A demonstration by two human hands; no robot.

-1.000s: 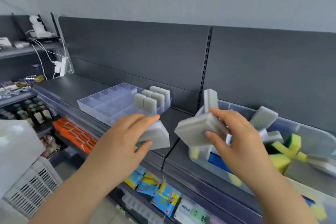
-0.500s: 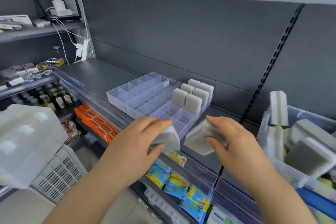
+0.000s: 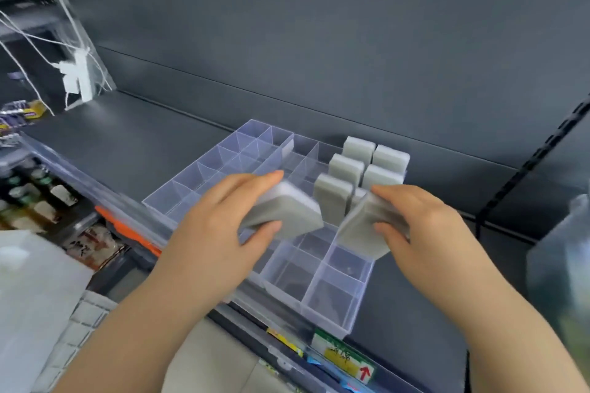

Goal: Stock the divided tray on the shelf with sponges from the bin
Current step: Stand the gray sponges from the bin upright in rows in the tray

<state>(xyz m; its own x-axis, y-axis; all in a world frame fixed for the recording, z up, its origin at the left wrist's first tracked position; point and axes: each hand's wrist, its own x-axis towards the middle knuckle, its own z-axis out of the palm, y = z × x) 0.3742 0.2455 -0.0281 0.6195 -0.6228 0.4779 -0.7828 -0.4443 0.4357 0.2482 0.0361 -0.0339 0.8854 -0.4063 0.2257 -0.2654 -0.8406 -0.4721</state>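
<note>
Your left hand (image 3: 223, 226) and right hand (image 3: 424, 233) each grip a sponge (image 3: 287, 214) above the tray (image 3: 332, 306), where seemingly six sponges (image 3: 346, 166) stand and most slots are empty.

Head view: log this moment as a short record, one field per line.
left hand: grips left sponge over the tray's middle
right hand: grips right sponge, tilted, over the tray's right columns
tray: clear, divided, on shelf
stocked sponges: at least five, upright, in far right compartments
near compartments: empty
</note>
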